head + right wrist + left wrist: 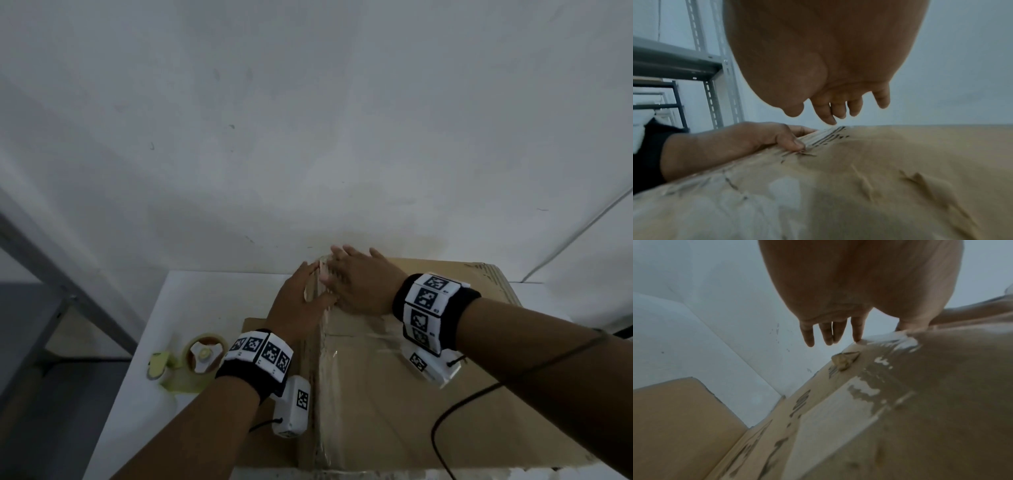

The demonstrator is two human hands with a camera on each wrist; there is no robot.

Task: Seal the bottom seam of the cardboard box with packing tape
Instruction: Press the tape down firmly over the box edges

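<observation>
I press both hands flat, fingers straight, left hand (301,301) and right hand (359,284), on the tape (329,370) at the box (428,404) far edge; dispenser (195,363) sits left of my left wrist.

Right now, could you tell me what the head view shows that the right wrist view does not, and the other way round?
Only the head view shows the tape dispenser lying on the white table left of the box, and both marker wristbands. Only the right wrist view shows the grey metal shelving and the left hand's thumb pressing beside the printed strip. Both show the cardboard box, the left hand and the right hand, fingers straight, at its far edge.
</observation>
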